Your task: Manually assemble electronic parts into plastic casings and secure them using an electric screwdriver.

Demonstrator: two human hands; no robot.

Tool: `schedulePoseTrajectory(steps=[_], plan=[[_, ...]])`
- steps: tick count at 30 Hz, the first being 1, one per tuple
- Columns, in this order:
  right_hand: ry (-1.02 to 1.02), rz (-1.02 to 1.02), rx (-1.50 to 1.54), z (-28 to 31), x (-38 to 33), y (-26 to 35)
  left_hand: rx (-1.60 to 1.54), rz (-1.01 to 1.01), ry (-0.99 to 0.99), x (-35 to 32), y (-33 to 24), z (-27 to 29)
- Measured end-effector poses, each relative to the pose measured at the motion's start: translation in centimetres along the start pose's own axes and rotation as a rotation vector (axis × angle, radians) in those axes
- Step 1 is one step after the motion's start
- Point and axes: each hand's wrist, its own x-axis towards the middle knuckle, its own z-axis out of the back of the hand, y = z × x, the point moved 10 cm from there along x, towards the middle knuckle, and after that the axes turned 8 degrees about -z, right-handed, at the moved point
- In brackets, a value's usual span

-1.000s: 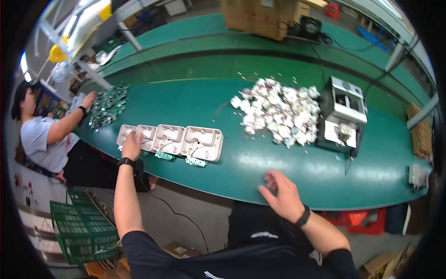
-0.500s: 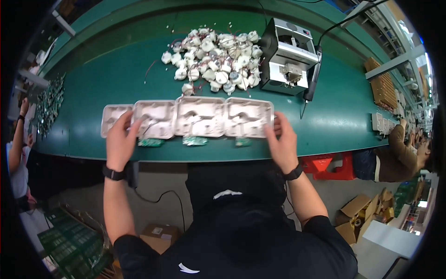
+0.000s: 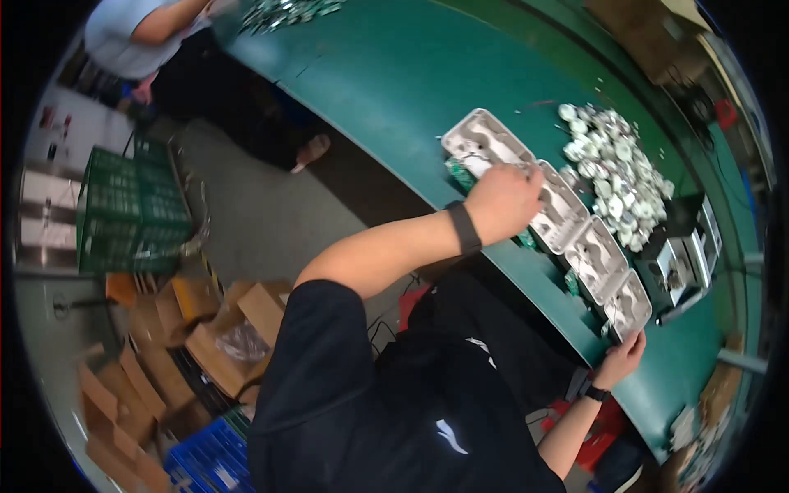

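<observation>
Several off-white plastic housings [image 3: 596, 263] stand in a joined-up row along the table's near edge, hollow side up. Thin wires run from them to small green circuit boards [image 3: 460, 175] along their near side. My left hand [image 3: 505, 203] is closed over the rims where the first two housings from the left meet; its fingertips curl inside and are partly hidden. At the right end of the row, my right hand [image 3: 622, 360] pinches the outer rim of the last housing [image 3: 629, 304].
Behind the row lies a heap of white round motors [image 3: 616, 168] with wires. A black-and-silver machine [image 3: 682, 267] stands to its right. Green boards [image 3: 292, 10] are piled at the far left, by another person [image 3: 209, 74]. Cardboard boxes [image 3: 222, 337] and green crates [image 3: 136, 209] sit on the floor.
The view has swung to the left, so the table now runs diagonally. My left hand has shifted from the leftmost housing towards the joint with the second. My right hand stays at the right end.
</observation>
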Motion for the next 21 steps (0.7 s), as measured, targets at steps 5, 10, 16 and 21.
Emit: schedulePoseTrajectory(steps=[5,10,16,21], plan=[[0.020,0.005,0.057,-0.3,0.0,1.1,0.087,0.004,0.055,-0.5,0.1,0.6],[0.023,0.030,0.103,-0.6,-0.6,1.7,0.070,-0.030,0.028,-0.5,0.7,0.6],[0.104,0.049,0.237,-1.5,-0.7,2.2,0.014,-0.043,0.049,-1.1,1.7,2.0],[0.077,0.258,0.316,2.1,-5.6,10.5,0.036,-0.120,0.086,1.2,-0.3,0.2]])
